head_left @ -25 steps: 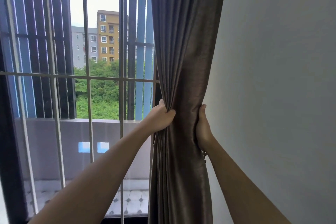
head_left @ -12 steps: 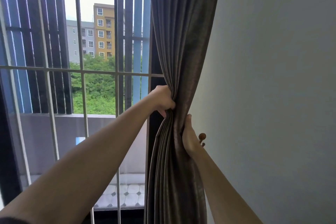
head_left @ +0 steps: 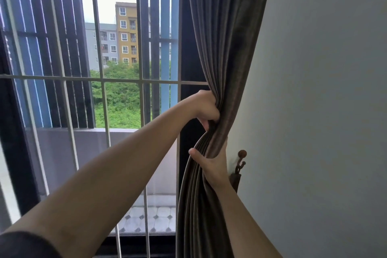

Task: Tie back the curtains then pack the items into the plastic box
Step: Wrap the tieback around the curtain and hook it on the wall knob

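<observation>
Finds a grey-brown pleated curtain (head_left: 222,27) hanging at the right edge of the window, drawn into a tight bunch beside the pale wall (head_left: 324,90). Records the left hand (head_left: 206,108) clenched in a fist on the gathered folds at the narrowest part of the bunch, fingers curled into the cloth, arm stretched up from lower left, dark sleeve (head_left: 25,245) at the bottom corner. Records the right hand (head_left: 211,165) just below, cupping the same bundle from underneath, thumb laid across the front folds, remaining fingers hidden behind the fabric; counts this as a grip on the curtain. Notes both hands near each other, separated by a short run of cloth. Notes a wooden-knobbed tieback hook (head_left: 240,161) fixed to the wall just right of the right hand; contact between hook and cloth not determinable. Sees the curtain below the hands falling in long pleats to the bottom edge of view. Sees through the window a pale metal grille (head_left: 102,81), blue vertical slats (head_left: 165,27), a tiled balcony floor (head_left: 150,218), green vegetation (head_left: 121,100) and a yellow apartment block (head_left: 126,33) beyond.
</observation>
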A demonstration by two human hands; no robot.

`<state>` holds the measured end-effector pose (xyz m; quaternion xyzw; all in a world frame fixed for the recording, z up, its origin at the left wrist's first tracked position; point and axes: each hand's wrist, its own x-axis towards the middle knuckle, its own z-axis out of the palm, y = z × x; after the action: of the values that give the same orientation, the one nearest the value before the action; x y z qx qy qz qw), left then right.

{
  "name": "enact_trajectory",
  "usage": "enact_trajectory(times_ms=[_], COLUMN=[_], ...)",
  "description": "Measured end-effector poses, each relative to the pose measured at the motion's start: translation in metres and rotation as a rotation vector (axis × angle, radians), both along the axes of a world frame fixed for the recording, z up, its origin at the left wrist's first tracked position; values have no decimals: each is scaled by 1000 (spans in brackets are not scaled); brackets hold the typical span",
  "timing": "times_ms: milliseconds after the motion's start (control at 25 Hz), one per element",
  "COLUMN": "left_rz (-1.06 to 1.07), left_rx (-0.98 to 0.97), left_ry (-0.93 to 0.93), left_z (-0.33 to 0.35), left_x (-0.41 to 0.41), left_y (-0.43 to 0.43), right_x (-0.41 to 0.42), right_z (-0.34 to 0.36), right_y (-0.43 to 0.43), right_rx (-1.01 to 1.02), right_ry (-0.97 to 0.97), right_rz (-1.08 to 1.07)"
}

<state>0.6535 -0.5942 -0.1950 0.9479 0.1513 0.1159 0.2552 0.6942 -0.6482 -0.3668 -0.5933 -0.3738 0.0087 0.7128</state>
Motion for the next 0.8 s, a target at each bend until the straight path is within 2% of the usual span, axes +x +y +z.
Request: enact_trajectory(times_ms=[120,320,480,600,720,800], left_rz=[15,19,44,-37,-312,-344], left_rx=[49,-19,-140,-334,-667,-848], left_ry=[-6,-65,-115,-209,-259,-313], left_z=[-1,-8,-14,-30,-53,-72], left_x=[5,10,10,12,8,10], left_y=[-6,-5,-4,1,1,-1], right_x=[0,4,10,33,62,74], right_z=[4,5,7,4,9,13], right_y=[10,16,-3,-34,-66,-82], right_rx=[27,-24,-91,-104,-108,-117], right_ry=[21,87,40,-16,-88,-99], right_rz=[-73,-187,-108,6,110,142])
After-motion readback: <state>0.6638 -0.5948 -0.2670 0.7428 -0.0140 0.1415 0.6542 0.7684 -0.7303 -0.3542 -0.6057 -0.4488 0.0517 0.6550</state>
